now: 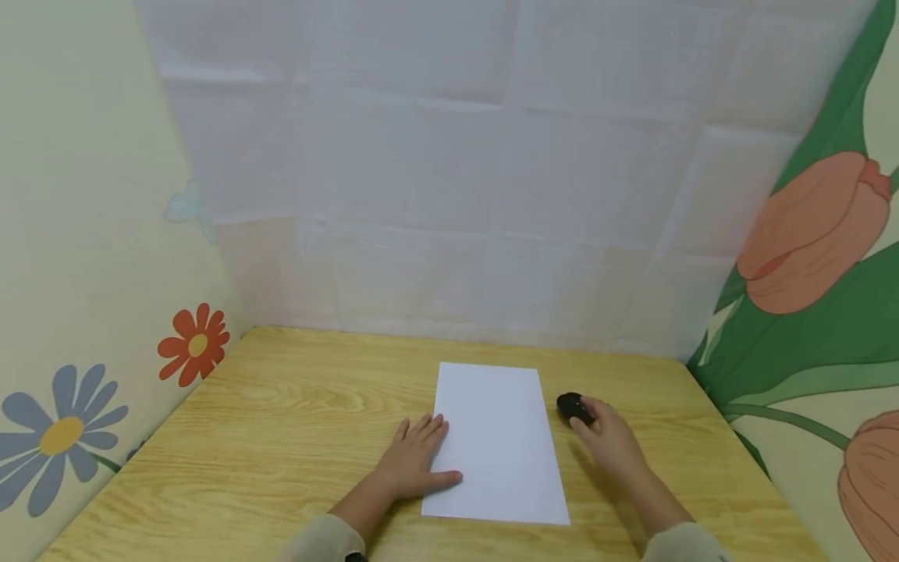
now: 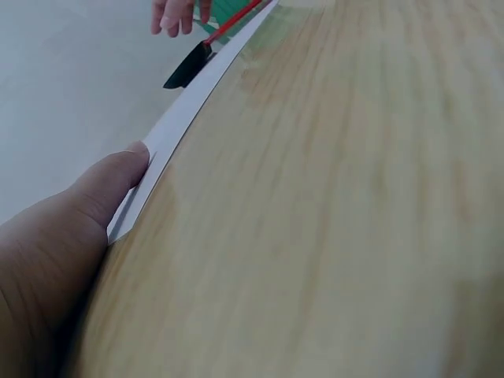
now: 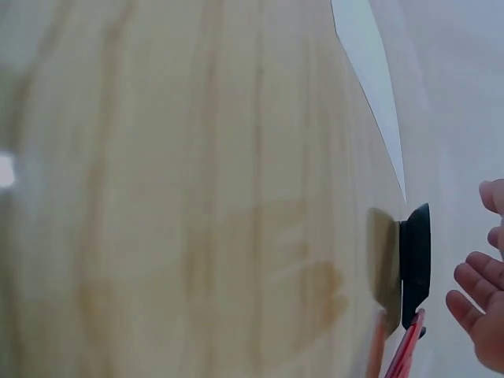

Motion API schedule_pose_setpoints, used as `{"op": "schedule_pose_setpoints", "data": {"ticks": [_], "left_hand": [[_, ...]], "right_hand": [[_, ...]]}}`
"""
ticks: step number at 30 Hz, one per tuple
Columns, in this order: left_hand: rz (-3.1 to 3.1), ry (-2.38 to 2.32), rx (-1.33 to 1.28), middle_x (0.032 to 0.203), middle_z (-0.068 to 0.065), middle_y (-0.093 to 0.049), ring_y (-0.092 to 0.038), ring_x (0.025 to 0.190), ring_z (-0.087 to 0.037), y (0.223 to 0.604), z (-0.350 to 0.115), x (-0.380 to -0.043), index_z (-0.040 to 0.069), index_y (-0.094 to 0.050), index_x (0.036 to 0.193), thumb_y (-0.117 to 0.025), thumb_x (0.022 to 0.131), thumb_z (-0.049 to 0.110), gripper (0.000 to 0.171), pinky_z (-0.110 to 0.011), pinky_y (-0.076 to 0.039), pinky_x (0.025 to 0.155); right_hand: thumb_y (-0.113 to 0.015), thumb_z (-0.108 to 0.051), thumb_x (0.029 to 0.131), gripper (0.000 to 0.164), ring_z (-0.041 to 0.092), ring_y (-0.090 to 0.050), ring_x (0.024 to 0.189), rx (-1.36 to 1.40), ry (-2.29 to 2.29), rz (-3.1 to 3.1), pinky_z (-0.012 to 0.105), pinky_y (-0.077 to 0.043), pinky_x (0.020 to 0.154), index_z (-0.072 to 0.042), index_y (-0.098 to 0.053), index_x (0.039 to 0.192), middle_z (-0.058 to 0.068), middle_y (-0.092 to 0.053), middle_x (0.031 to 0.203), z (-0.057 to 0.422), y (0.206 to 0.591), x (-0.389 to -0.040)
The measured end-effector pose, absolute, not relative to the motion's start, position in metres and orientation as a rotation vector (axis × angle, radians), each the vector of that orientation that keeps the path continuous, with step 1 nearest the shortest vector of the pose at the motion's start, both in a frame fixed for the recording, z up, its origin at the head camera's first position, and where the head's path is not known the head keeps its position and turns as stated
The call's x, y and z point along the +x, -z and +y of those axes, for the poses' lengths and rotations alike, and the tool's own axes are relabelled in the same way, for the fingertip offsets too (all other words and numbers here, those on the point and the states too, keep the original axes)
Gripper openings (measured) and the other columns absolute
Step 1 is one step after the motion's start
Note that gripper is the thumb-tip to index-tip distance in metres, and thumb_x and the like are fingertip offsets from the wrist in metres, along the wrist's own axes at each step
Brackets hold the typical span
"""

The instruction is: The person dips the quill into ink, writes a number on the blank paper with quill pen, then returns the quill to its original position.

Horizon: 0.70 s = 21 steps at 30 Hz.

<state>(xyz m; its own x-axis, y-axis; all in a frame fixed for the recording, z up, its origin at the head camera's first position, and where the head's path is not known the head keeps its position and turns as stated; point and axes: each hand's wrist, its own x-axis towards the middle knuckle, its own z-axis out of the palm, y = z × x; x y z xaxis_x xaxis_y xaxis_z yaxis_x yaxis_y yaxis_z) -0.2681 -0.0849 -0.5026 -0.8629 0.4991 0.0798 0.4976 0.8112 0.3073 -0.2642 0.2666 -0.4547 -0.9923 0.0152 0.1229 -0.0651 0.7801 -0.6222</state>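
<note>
Head view: left hand [image 1: 413,466] spread wide over left edge of white paper [image 1: 495,445], near middle of bench [image 1: 281,437]; right hand [image 1: 614,441] over black item [image 1: 572,406], between paper and bench's right edge. I'd press paper flat against sliding. Left wrist view: thumb [image 2: 114,177] on paper; item shows red part [image 2: 231,27]. Right wrist view: right hand loose, apart from item, holding nothing; I'd lower straight, pinch firmly. No legible writing, labels.
</note>
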Motion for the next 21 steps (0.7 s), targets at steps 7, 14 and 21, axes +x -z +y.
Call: {"op": "schedule_pose_setpoints", "data": {"ticks": [7, 14, 21], "left_hand": [[2.983, -0.525, 0.828, 0.158, -0.015, -0.035, -0.027, 0.148, -0.036, 0.500, -0.085, -0.267, 0.002, -0.039, 0.149, -0.056, 0.085, 0.068, 0.094, -0.062, -0.013, 0.119], [2.971, -0.518, 0.795, 0.159, -0.013, -0.033, -0.025, 0.149, -0.034, 0.497, -0.086, -0.266, 0.003, -0.037, 0.150, -0.056, 0.085, 0.069, 0.094, -0.060, -0.012, 0.120], [2.958, -0.520, 0.796, 0.160, -0.013, -0.032, -0.025, 0.150, -0.033, 0.495, -0.084, -0.264, 0.004, -0.036, 0.150, -0.056, 0.085, 0.069, 0.094, -0.060, -0.012, 0.121]], "right_hand": [[-0.058, -0.026, 0.097, 0.054, 0.046, -0.050, 0.126, 0.008, -0.956, -2.828, 0.058, -0.041, 0.105, 0.005, -0.047, 0.140, 0.030, -0.052, 0.137, 0.280, 0.458, -0.264], [-0.059, -0.025, 0.097, 0.050, 0.044, -0.055, 0.119, -0.049, -0.998, -2.800, 0.055, -0.048, 0.098, 0.004, -0.050, 0.137, 0.029, -0.055, 0.134, 0.295, 0.464, -0.267], [-0.060, -0.030, 0.097, 0.054, 0.045, -0.055, 0.116, -0.145, -1.007, -2.826, 0.056, -0.047, 0.096, 0.006, -0.050, 0.136, 0.030, -0.056, 0.130, 0.309, 0.468, -0.270]]}}
